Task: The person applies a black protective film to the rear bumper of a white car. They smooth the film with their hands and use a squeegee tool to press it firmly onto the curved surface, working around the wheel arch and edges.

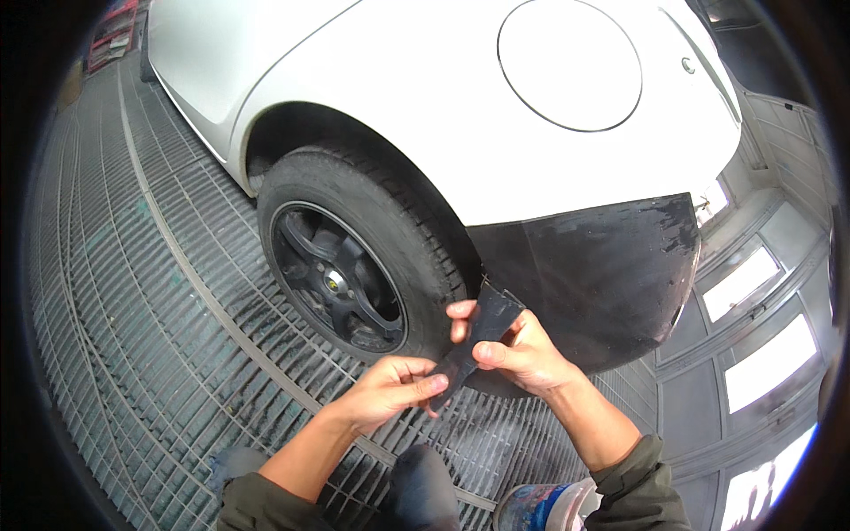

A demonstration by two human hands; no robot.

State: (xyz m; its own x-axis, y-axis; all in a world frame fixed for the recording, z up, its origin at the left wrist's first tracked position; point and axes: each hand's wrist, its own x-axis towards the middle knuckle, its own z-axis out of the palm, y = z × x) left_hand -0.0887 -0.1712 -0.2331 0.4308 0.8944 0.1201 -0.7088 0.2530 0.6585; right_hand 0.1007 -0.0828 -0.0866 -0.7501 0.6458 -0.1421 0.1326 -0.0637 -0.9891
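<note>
Both my hands hold a thin dark sheet (492, 317) that looks like sandpaper, with a wide upper end and a narrower, twisted lower end. My left hand (396, 392) pinches the lower end between thumb and fingers. Around the upper part, my right hand (524, 357) is closed, its thumb pressed on the near face and fingertips showing at the left edge. Just beyond the sheet is the car's dark bumper corner (591, 274), scuffed and patchy along its upper right. The sheet overlaps the bumper in view; I cannot tell whether they touch.
The white car body (416, 97) stands ahead, with a round fuel flap (569, 64) high on it. A rear wheel (336, 265) is left of my hands. Metal grating (177, 310) covers the floor. A bucket (540, 507) stands beneath my right forearm, and panelled walls (691, 380) rise at right.
</note>
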